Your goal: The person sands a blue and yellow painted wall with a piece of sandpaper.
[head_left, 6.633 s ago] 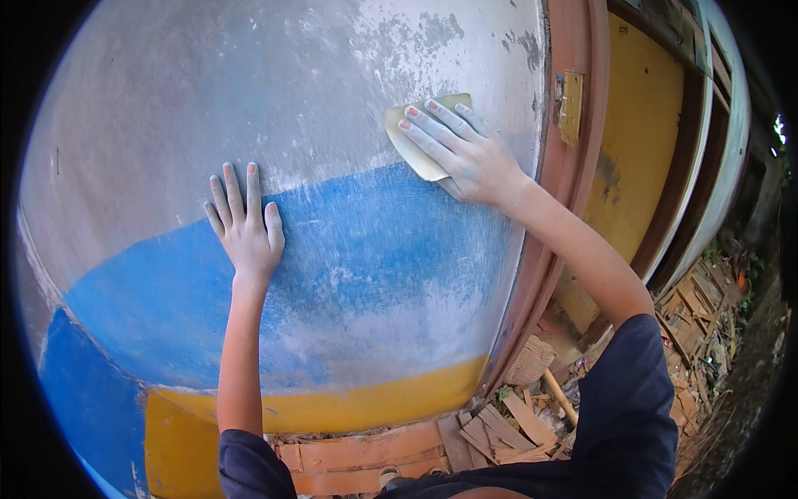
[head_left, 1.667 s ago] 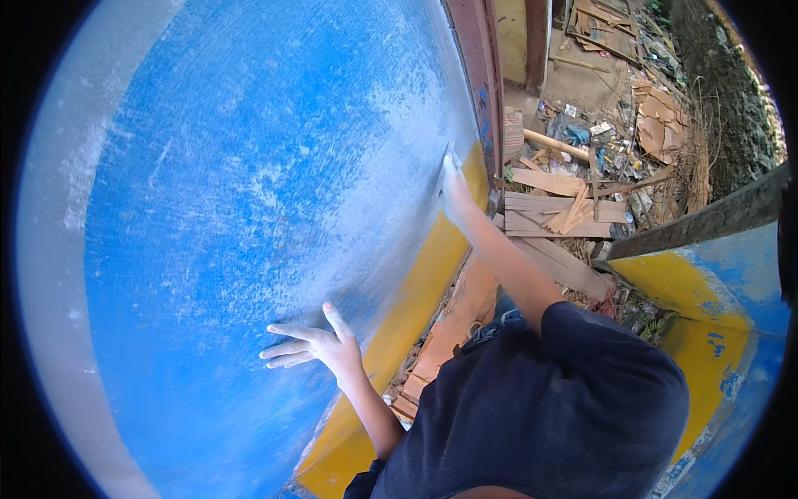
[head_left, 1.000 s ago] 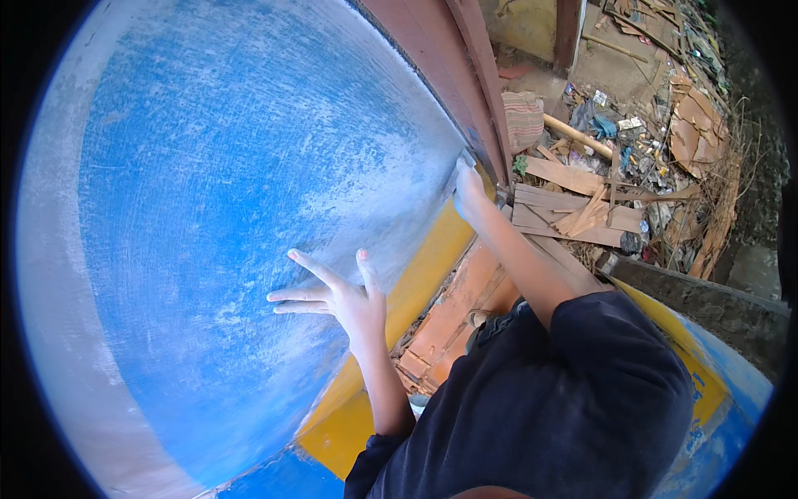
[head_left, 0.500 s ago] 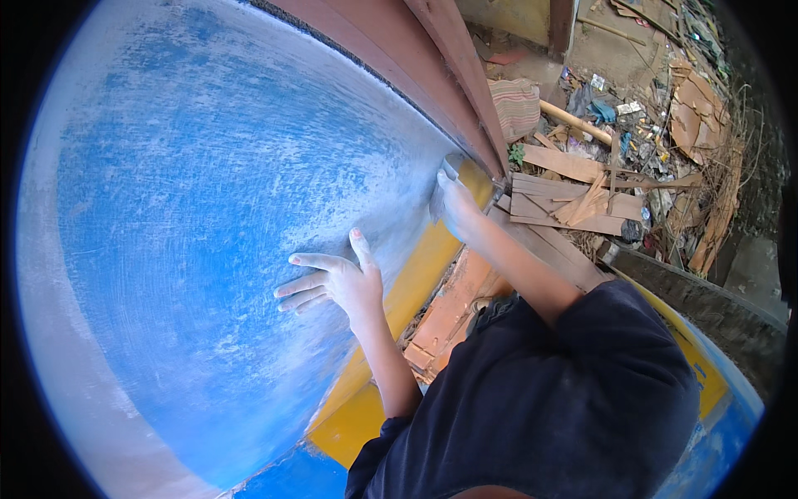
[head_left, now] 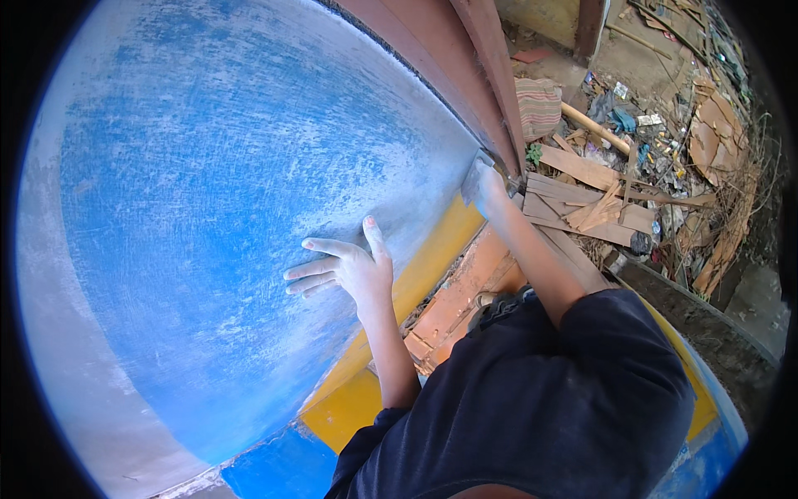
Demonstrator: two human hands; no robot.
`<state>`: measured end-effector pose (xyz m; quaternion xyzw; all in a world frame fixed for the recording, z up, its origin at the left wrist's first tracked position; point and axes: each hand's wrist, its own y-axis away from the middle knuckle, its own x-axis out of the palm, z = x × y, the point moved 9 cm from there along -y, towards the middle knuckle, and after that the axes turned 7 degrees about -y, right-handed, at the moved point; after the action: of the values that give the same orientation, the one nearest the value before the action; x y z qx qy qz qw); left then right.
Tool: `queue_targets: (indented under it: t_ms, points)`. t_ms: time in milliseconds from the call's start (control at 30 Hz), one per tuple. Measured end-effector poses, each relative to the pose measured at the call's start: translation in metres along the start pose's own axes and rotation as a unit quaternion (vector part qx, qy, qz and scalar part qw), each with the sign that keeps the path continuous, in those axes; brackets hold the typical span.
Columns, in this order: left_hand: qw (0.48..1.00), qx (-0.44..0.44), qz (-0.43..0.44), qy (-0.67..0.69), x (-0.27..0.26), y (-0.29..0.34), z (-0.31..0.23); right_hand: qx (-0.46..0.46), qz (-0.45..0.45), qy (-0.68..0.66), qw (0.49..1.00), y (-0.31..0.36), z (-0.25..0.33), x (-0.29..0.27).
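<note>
My left hand (head_left: pixel 345 268) is open, its dusty fingers spread against the blue wall (head_left: pixel 174 241). The wall's paint is worn, with pale scuffed streaks. Farther off, at the wall's right edge by the brown frame (head_left: pixel 453 54), my right hand (head_left: pixel 494 198) is closed on a thin grey sheet (head_left: pixel 475 176) that looks like sandpaper. It presses this against the wall above the yellow band (head_left: pixel 445 237). Fingers hide part of the sheet. Whitish dust coats both hands.
Broken boards (head_left: pixel 590 212), a wooden pole (head_left: pixel 594 127) and a striped sack (head_left: pixel 539 106) lie on the ground at the right, among scattered rubbish. An orange ledge (head_left: pixel 453 303) runs below the yellow band. A low concrete edge (head_left: pixel 706 308) is farther right.
The view has shifted, so the wall and ground sit farther right. My right hand has turned slightly against the wall edge, the grey sheet still in it. The left hand stays spread on the wall.
</note>
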<state>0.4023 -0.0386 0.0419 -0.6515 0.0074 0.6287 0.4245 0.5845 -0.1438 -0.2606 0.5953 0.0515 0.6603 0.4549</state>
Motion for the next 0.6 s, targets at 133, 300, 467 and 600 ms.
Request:
queue_targets:
  t_ms: [133,300,467,600]
  points:
    - [1.0,0.004,-0.014,-0.004,-0.003,0.002,0.004,-0.128,0.034,-0.028,0.991,0.042,0.009,0.048]
    - [0.999,0.029,-0.027,0.025,-0.009,-0.008,-0.018,-0.145,0.075,-0.069,0.984,-0.03,0.035,-0.006]
    - [1.0,-0.001,-0.015,0.007,-0.001,0.003,0.004,-0.113,0.039,-0.005,0.993,0.04,0.02,0.051]
    - [1.0,0.0,-0.012,0.02,-0.002,0.001,-0.001,-0.116,0.007,0.038,0.992,0.048,0.026,0.052]
